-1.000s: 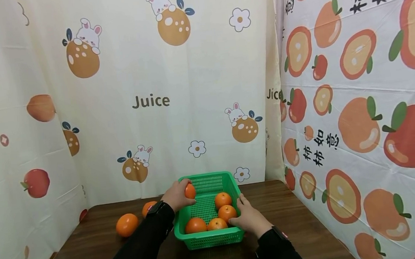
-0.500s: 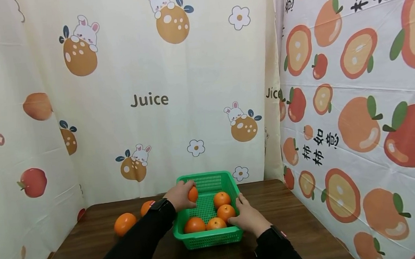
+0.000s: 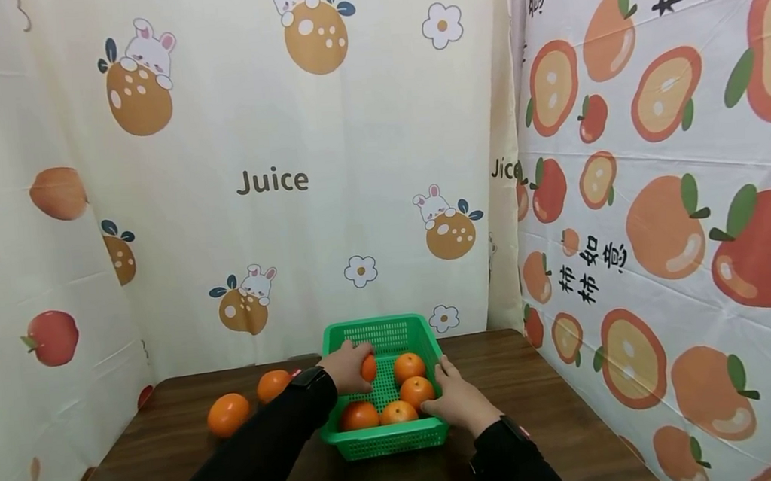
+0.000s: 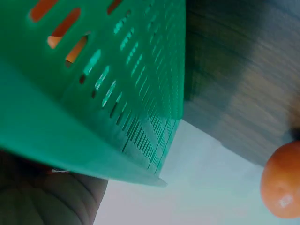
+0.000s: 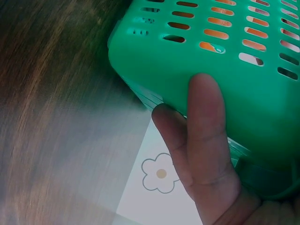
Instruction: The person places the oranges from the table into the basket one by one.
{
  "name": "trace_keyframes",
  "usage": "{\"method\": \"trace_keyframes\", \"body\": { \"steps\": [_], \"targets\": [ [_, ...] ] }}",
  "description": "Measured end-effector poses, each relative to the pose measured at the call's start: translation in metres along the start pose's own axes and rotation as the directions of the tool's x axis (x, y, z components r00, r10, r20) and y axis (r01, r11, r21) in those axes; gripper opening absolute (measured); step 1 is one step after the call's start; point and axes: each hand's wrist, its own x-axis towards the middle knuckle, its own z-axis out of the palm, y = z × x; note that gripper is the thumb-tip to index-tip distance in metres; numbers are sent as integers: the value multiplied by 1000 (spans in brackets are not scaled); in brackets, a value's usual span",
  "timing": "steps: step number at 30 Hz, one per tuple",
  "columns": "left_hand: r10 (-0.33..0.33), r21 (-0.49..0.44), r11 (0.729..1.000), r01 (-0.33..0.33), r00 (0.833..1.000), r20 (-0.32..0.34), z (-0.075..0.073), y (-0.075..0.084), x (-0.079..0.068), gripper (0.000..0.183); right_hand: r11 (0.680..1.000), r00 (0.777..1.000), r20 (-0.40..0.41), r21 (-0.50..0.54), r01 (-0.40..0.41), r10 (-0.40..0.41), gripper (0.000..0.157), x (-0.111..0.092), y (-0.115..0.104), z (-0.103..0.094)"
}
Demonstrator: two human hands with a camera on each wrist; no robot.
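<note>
My left hand holds an orange over the left part of the green basket; the fingers hide much of the fruit. In the left wrist view, part of this hand shows beyond the basket's rim, and its fingertips are hidden. Several oranges lie inside the basket along its right and near sides. My right hand grips the basket's right side, with the thumb over the rim. Two of its fingers press along the outer wall in the right wrist view.
Two loose oranges, one nearer and one farther back, lie on the dark wooden table left of the basket. Fruit-printed curtains hang behind the table and along both sides.
My left hand has moved right and slightly down with the orange, farther over the basket. My right hand stays on the basket's side. The head view has shifted slightly.
</note>
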Motion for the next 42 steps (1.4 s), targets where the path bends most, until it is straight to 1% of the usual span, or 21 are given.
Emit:
{"method": "trace_keyframes", "body": {
  "steps": [6,12,15,17,22,30,32,37,39,42],
  "targets": [
    [-26,-12,1000,26,999,29,-9,9,-2,65,1000,1000,4,2,-1,1,89,1,0,-2],
    [-65,31,998,63,997,51,-17,17,1,65,1000,1000,2,-6,1,-1,88,1,2,-2],
    [-68,53,996,65,996,64,-21,22,4,63,1000,1000,-2,-13,2,-2,88,1,3,-2],
    [-68,59,996,63,994,84,-24,26,5,64,1000,1000,-2,-23,6,-6,88,2,3,-2],
    [-51,93,995,39,990,134,-29,31,8,64,1000,1000,7,-17,8,-8,89,3,4,0],
    [-27,165,986,-6,979,200,-33,37,13,63,1000,1000,11,0,-2,2,89,-1,3,0],
    [-13,182,983,-25,979,204,-33,38,14,63,1000,1000,7,1,0,0,89,-2,2,-2],
    [45,210,974,-84,982,185,-35,40,16,61,1000,1000,-4,-2,1,-1,88,-2,-1,-4],
    [61,213,972,-100,982,181,-35,41,17,59,1000,1000,-7,-7,2,-2,88,-2,-1,-5],
    [68,206,973,-107,980,185,-33,42,19,57,1000,1000,-8,-11,3,-3,88,-3,-2,-6]
  ]
}}
